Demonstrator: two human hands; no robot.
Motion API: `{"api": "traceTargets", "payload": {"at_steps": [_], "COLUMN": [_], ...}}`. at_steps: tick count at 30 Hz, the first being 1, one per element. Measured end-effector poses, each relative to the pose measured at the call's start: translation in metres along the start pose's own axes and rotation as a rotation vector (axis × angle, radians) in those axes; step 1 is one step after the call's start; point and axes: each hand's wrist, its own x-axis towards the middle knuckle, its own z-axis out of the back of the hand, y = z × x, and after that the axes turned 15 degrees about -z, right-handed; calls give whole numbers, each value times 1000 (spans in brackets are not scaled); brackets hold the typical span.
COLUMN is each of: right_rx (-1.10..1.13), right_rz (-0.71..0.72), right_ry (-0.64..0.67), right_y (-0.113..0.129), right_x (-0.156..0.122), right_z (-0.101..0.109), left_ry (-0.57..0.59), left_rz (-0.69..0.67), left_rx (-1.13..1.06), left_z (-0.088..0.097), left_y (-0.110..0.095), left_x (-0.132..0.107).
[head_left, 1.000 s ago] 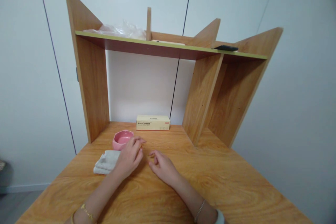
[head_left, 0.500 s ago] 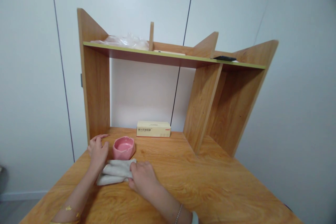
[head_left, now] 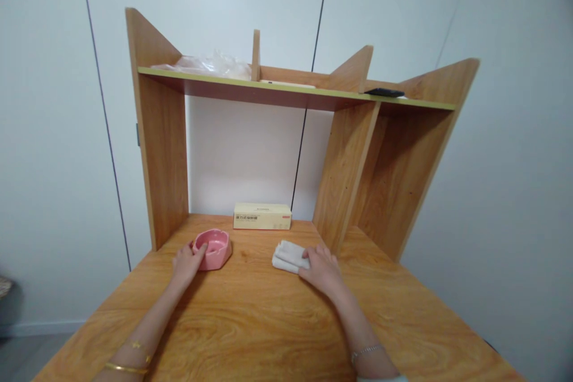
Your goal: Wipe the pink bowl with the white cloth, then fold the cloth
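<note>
My left hand (head_left: 187, 262) grips the near left rim of a pink ceramic bowl (head_left: 213, 247), which is tilted towards me on the wooden desk (head_left: 268, 322). My right hand (head_left: 321, 270) rests on the right end of a folded white cloth (head_left: 289, 255), fingers curled over it, close to the foot of the middle wooden divider (head_left: 342, 173).
A beige cardboard box (head_left: 262, 216) lies at the back of the desk against the white wall. The wooden hutch has an upper shelf (head_left: 286, 91) with a crumpled clear plastic bag (head_left: 210, 64) at left and a flat black object (head_left: 384, 92) at right.
My right hand has carried the cloth from in front of the bowl to the right, near the divider. My left hand has moved from beside the bowl onto its rim, and the bowl now tilts.
</note>
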Motion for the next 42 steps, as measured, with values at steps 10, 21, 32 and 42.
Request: {"api": "traceTargets", "payload": {"at_steps": [10, 21, 32, 42], "right_rx": [52, 223, 534, 678], "right_rz": [-14, 71, 276, 317], "right_ry": [-105, -164, -17, 74], "right_y": [13, 21, 52, 52], "right_x": [4, 0, -21, -23], "right_z": [-32, -36, -48, -42], "left_ry": [116, 199, 294, 234], "left_rz": [-80, -300, -340, -220], "left_rx": [-65, -327, -303, -488], "left_z": [7, -7, -7, -15], "left_y": [-7, -48, -65, -64], "left_x": [-10, -44, -55, -54]}}
